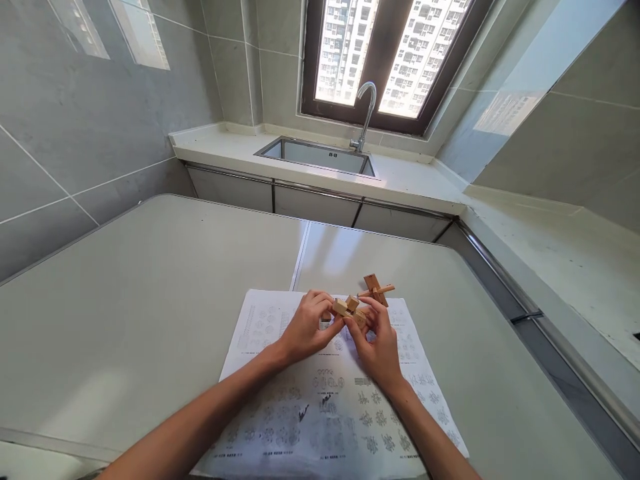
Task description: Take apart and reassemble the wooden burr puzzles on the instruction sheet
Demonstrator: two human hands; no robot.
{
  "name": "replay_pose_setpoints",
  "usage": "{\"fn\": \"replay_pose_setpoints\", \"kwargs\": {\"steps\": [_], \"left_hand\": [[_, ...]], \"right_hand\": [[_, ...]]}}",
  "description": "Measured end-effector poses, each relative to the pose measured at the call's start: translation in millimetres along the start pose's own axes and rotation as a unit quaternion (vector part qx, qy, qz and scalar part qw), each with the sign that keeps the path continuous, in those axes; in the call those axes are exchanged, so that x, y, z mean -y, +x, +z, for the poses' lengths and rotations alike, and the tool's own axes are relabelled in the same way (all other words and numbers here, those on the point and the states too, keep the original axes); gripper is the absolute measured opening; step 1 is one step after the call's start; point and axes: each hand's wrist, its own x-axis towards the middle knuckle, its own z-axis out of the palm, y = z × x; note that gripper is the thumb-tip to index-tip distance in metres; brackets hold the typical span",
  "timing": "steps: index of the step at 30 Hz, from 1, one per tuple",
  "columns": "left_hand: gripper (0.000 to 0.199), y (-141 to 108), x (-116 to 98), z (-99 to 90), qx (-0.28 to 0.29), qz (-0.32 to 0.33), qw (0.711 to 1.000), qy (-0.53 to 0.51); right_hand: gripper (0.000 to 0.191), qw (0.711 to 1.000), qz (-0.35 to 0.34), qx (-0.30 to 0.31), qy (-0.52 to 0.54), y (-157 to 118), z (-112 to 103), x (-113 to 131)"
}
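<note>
Between my two hands is a small wooden block puzzle (349, 308), with several light blocks sticking out of it. My left hand (313, 325) pinches its left side between thumb and fingers. On the other side my right hand (376, 339) grips it, fingers curled around the lower right blocks. Part of the puzzle is hidden behind the fingers. Just beyond my right hand lie crossed wooden puzzle pieces (375, 290), darker brown than the held blocks. Under both hands is a large printed sheet (320, 400) with rows of small puzzle diagrams.
The sheet lies on a pale folding table (150, 300) with a seam across it. Beyond the table's far edge runs a white counter (215, 143) with a steel sink (315, 157) and a curved faucet (367, 113) below a window. Another counter (560, 247) lines the right side.
</note>
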Motion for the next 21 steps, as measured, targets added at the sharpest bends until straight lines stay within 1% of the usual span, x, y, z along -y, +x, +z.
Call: {"fn": "replay_pose_setpoints", "kwargs": {"steps": [4, 8, 10, 13, 17, 19, 21], "left_hand": [[0.028, 0.0, 0.2, 0.6, 0.001, -0.008, 1.000, -0.011], [0.019, 0.0, -1.5, 0.6, 0.009, -0.009, 1.000, -0.017], [0.017, 0.2, -2.5, 0.2, 0.009, -0.008, 1.000, -0.018], [0.018, 0.5, -2.9, -0.3, 0.009, -0.005, 1.000, -0.016], [0.018, 0.1, -0.9, 0.4, 0.007, -0.007, 1.000, -0.009], [0.020, -0.2, -0.2, 1.3, 0.000, -0.011, 1.000, -0.005], [0.021, -0.2, 0.0, 1.5, -0.010, -0.016, 1.000, 0.003]], "right_hand": [[0.036, 1.000, 0.006, 0.012, -0.015, -0.5, -0.8, -2.9], [0.034, 0.999, 0.030, 0.026, -0.006, -0.3, -2.9, -3.7], [0.035, 0.999, 0.039, 0.031, 0.010, 0.4, -3.5, -2.8], [0.038, 0.996, 0.067, 0.031, 0.058, 2.6, -3.8, -0.6], [0.043, 0.979, 0.114, 0.060, 0.156, 6.3, -4.7, 2.5], [0.045, 0.970, 0.126, 0.070, 0.194, 7.5, -5.4, 3.7], [0.046, 0.966, 0.130, 0.066, 0.212, 8.0, -6.0, 4.7]]}}
